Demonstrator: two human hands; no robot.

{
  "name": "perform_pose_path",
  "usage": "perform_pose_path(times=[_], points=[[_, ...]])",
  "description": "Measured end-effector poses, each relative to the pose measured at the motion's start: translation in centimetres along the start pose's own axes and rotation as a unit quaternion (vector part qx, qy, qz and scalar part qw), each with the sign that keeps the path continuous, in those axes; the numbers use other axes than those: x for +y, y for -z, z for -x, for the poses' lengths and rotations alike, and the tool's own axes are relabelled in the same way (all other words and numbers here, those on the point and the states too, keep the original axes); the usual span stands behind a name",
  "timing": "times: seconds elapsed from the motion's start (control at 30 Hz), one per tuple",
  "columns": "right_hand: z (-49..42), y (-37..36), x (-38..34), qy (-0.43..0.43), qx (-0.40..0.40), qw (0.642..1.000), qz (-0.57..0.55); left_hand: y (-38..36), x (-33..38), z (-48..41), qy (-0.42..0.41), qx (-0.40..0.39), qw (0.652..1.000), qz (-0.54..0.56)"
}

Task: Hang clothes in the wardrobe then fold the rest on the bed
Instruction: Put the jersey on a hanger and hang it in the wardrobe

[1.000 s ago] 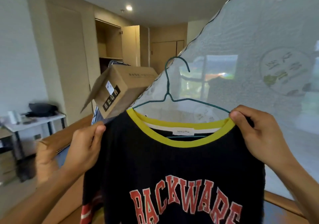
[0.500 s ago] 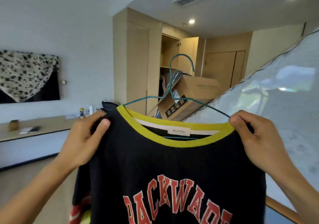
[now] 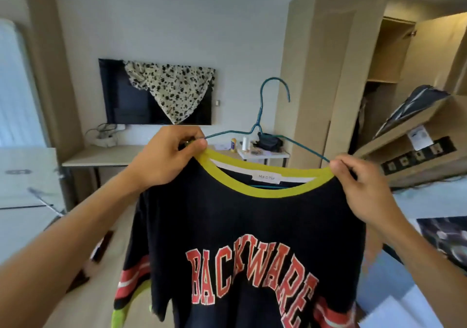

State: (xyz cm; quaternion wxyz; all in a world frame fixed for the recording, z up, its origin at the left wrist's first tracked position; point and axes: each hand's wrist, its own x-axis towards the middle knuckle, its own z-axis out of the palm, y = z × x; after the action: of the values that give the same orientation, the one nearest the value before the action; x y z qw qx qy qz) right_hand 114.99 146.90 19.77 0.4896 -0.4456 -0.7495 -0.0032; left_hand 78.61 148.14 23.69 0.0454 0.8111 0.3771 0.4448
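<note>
- Left grip (image 3: 171,155): closed. Your fingers and thumb pinch one shoulder of the black T-shirt (image 3: 252,226) together with the end of the teal wire hanger (image 3: 259,115), right at the yellow collar.
- Right grip (image 3: 364,188): closed in the same way, thumb uppermost. It pinches the other shoulder and the hanger's other arm at the far edge of the collar.
- T-shirt: it hangs between and below both grips, with the printed front towards you. The hanger passes through the neck, and its hook stands upright and free above the gap between the grips.
- Change noted: half a second ago your left grip held shoulder cloth short of the collar. It has since moved up onto the collar and the wire. The right grip's hold is unchanged.
- Change noted: your view has swung left. The wardrobe (image 3: 389,57) stood behind the hook before and now lies well to the right of the right grip, with one compartment open. The cardboard box (image 3: 414,155) sits just beyond that grip.
- Behind the left grip are a wall television (image 3: 121,100) draped with a spotted cloth (image 3: 171,87) and a tabletop (image 3: 106,154).
- Assessment: the garment appears seated on the hanger, but it has not yet been hung.
- You are now turned away from the wardrobe, so you will likely need to turn back right before offering the hook to the rail. The rail cannot be seen here.
- Risk: the wide neck may slip off a wire arm once either grip lets go.
</note>
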Motion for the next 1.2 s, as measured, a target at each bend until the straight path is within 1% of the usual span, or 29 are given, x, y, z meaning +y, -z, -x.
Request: perform_pose_path(times=[0.1,0.23,0.33,0.47,0.57,0.7,0.77,0.8,0.83,0.9,0.97,1.0,1.03,1.13,1.2], points=[[-3.0,-5.7,0.4,0.018,-0.035,0.999,-0.011,2.2,-3.9,1.2,0.033,0.033,0.999,-0.024],[-7.4,-13.5,1.1,0.069,-0.081,0.994,-0.006,4.3,-9.0,2.4,0.075,0.070,0.994,-0.044],[-11.0,-19.3,2.1,0.107,-0.101,0.989,-0.023,5.4,-12.5,2.2,0.099,0.085,0.988,-0.086],[-16.3,-26.3,3.4,0.111,-0.119,0.985,-0.064,6.2,-18.1,0.4,0.138,0.115,0.976,-0.122],[-20.6,-30.8,4.8,0.094,-0.144,0.982,-0.080,6.4,-22.3,-1.9,0.166,0.137,0.967,-0.138],[-25.8,-35.9,7.3,0.065,-0.182,0.979,-0.069,5.9,-26.7,-4.9,0.185,0.160,0.958,-0.148],[-27.8,-38.7,8.7,0.034,-0.187,0.980,-0.059,5.2,-29.4,-6.5,0.209,0.175,0.952,-0.137],[-28.4,-40.1,9.4,0.021,-0.175,0.983,-0.053,4.8,-30.7,-7.3,0.219,0.184,0.949,-0.130],[-29.0,-41.4,10.0,0.006,-0.153,0.987,-0.048,4.4,-32.2,-8.2,0.226,0.194,0.947,-0.122],[-30.2,-43.8,10.5,-0.028,-0.081,0.995,-0.053,3.6,-35.6,-9.9,0.236,0.204,0.945,-0.100],[-30.7,-46.3,10.6,-0.045,-0.035,0.995,-0.080,2.5,-39.1,-11.7,0.253,0.195,0.946,-0.058],[-30.9,-47.6,10.4,-0.049,-0.040,0.993,-0.099,1.8,-40.9,-12.7,0.262,0.190,0.946,-0.028],[-31.1,-49.1,10.3,-0.054,-0.065,0.989,-0.118,1.0,-43.0,-13.7,0.273,0.182,0.945,0.006],[-31.6,-53.4,10.0,-0.063,-0.189,0.966,-0.167,-1.9,-48.5,-16.9,0.304,0.149,0.935,0.110],[-32.7,-56.5,10.4,-0.084,-0.232,0.947,-0.206,-3.7,-51.7,-19.4,0.313,0.114,0.928,0.168]])
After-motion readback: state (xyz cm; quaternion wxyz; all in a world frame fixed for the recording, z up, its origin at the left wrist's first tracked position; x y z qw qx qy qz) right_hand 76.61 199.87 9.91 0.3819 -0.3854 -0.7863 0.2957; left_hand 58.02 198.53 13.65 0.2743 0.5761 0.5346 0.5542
